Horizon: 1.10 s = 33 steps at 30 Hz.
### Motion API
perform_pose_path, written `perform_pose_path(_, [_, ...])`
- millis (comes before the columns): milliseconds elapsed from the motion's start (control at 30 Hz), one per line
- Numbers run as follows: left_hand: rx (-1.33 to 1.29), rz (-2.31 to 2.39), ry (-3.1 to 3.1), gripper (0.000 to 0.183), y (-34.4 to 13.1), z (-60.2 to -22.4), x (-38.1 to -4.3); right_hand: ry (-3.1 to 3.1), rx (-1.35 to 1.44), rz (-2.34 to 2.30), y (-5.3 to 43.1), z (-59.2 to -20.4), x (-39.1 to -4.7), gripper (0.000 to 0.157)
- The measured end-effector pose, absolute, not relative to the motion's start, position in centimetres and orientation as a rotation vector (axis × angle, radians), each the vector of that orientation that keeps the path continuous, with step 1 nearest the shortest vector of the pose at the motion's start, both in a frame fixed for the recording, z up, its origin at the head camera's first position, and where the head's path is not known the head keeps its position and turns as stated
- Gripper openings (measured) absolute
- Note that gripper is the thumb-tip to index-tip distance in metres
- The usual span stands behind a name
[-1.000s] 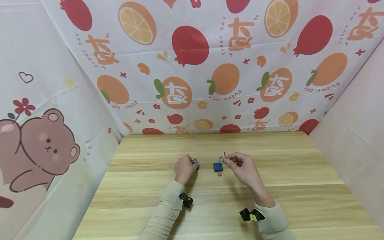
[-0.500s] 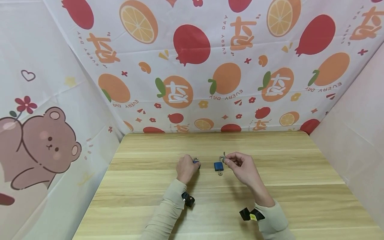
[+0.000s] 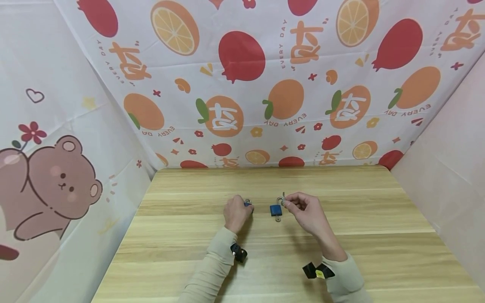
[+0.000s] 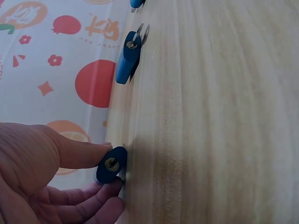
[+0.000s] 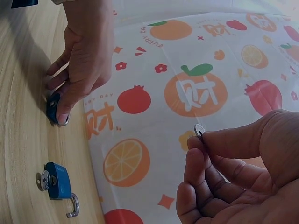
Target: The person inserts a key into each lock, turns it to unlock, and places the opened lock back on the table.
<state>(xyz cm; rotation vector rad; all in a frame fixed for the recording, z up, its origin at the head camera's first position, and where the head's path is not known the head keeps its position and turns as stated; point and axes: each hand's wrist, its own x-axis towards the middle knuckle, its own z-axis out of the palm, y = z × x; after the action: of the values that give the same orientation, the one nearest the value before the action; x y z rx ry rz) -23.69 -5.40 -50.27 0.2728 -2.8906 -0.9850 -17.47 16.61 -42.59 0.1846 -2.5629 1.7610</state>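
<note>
My left hand (image 3: 236, 213) pinches a small blue padlock (image 4: 111, 164) on the wooden table, thumb on one side and fingers on the other. Its keyhole faces the left wrist camera and has no key in it; its shackle (image 3: 248, 201) looks closed. To its right lies a second blue padlock (image 3: 276, 210) with its shackle (image 5: 74, 205) swung open. A round-headed key (image 5: 44, 180) is in its keyhole, apparently with another on a ring. My right hand (image 3: 307, 212) holds a small silver key (image 5: 200, 131) between thumb and forefinger, above the table beside the second padlock.
The wooden table (image 3: 273, 261) ends at a fruit-print cloth (image 3: 242, 84) at the back. Cloth walls close in both sides, the left wall (image 3: 125, 168) with a bear print. A blue thing (image 4: 137, 3) is cut off at the top of the left wrist view.
The left hand has shifted slightly to the right and covers more of its padlock. The head view has shifted slightly. The right hand and the second padlock stay where they were.
</note>
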Motion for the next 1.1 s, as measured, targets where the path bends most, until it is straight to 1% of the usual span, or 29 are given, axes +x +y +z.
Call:
perform_pose_path(233, [0.240, -1.014, -2.849, 0.054, -5.4, -50.2, -23.5, -2.561, 0.178, 1.781, 16.6, -42.6, -17.5, 0.015])
perform_pose_path(467, [0.278, -1.037, -2.808, 0.054, -5.6, -50.3, -23.6, -2.564, 0.148, 1.779, 16.6, -42.5, -17.6, 0.013])
perform_pose_path(633, [0.268, -1.093, -2.752, 0.045, -5.9, -50.5, -23.7, -2.561, 0.133, 1.794, 16.7, -42.5, -17.6, 0.014])
perform_pose_path(867, [0.228, -1.118, -2.668, 0.018, -6.3, -50.7, -23.8, -2.566, 0.125, 1.802, 16.6, -42.5, -17.6, 0.015])
perform_pose_path(933, [0.244, -1.126, -2.652, 0.015, -6.4, -50.5, -23.8, -2.568, 0.125, 1.800, 16.6, -42.5, -17.6, 0.016])
perform_pose_path(1100, [0.277, -1.173, -2.612, 0.015, -6.2, -49.9, -24.0, -2.567, 0.140, 1.793, 16.7, -42.4, -17.6, 0.018])
